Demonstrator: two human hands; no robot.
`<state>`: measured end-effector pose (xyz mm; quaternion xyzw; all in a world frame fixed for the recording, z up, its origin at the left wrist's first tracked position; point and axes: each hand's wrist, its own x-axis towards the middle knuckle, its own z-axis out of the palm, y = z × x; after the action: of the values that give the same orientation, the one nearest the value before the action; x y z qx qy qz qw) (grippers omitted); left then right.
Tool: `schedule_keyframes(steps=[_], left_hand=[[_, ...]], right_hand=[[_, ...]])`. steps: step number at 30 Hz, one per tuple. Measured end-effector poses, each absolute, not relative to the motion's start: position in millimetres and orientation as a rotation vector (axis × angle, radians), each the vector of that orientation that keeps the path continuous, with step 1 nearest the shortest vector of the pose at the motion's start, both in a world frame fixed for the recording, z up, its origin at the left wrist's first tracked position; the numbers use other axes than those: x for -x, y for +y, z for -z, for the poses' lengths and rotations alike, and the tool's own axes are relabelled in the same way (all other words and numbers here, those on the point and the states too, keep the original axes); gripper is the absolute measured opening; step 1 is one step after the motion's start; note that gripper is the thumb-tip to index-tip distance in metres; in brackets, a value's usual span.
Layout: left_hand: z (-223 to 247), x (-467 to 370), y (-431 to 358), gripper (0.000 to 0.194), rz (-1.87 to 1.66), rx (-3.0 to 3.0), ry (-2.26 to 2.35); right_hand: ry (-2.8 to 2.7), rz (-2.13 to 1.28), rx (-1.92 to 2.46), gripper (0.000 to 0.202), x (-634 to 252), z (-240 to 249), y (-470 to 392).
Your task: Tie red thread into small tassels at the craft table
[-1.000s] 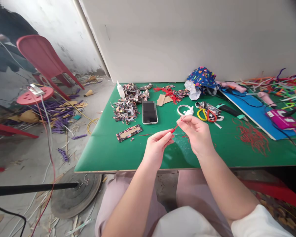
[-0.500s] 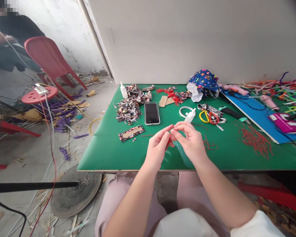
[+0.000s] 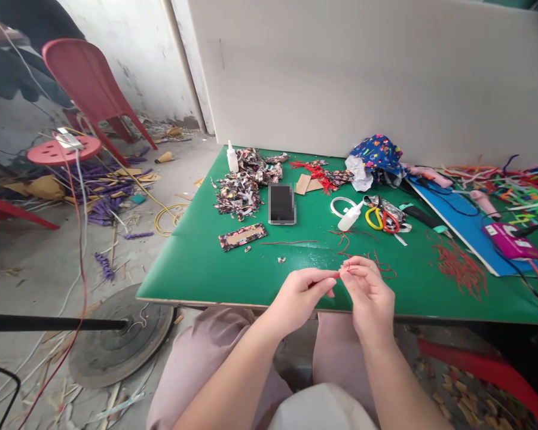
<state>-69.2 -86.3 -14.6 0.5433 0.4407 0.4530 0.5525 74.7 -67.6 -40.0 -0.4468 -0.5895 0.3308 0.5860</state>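
Soft, even brightness, pale sheen on the green tabletop point(image 3: 233, 278), mosaic blocks around the phone point(image 3: 281, 204), stretched edges.

Most of the thin red strand point(image 3: 350, 267) is buried in the fingers of the left hand point(image 3: 301, 294) and right hand point(image 3: 370, 294), can't tell how it's wrapped. Flat black-screened phone point(image 3: 281, 204) is all blocky pixels. Multicoloured strip pile point(image 3: 526, 194) runs off right; dark-clothed person point(image 3: 40, 24) is chopped top-left.

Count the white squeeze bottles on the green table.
2: one bottle stands by the patterned scrap pile, the other bottle tilts beside the scissors. More could be hidden.
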Motion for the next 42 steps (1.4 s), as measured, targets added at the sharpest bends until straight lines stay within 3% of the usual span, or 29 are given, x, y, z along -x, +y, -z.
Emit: schedule_keyframes(steps=[13, 20, 24, 26, 32, 42], left_hand=[[23.1, 75.9, -84.4, 0.025, -1.246, -0.754, 1.028], [36.0, 86.4, -80.5, 0.021, -1.245, -1.333, 1.492], [37.0, 93.4, -79.6, 0.017, -1.079, -1.681, 1.806], [35.6, 96.2, -78.6, 0.023, -1.093, -1.707, 1.852], [21.8, 97.0, -76.5, 0.036, -1.515, -1.479, 1.406], [11.4, 85.1, -71.2, 0.025, -1.428, -0.918, 1.009]], right_hand=[[-1.283, -0.745, 0.951, 0.006, -53.7, 23.3, -49.6], [-1.402, -0.67, 0.927, 0.008, -48.7, -2.4, -32.7], [-1.449, -0.664, 0.892, 0.006, -47.7, -10.3, -26.9], [-1.492, -0.633, 0.924, 0.007, -47.0, -12.9, -24.9], [-1.671, -0.659, 0.962, 0.007, -42.8, -15.1, -23.1], [-1.755, -0.849, 0.891, 0.006, -33.1, -9.8, -21.5]])
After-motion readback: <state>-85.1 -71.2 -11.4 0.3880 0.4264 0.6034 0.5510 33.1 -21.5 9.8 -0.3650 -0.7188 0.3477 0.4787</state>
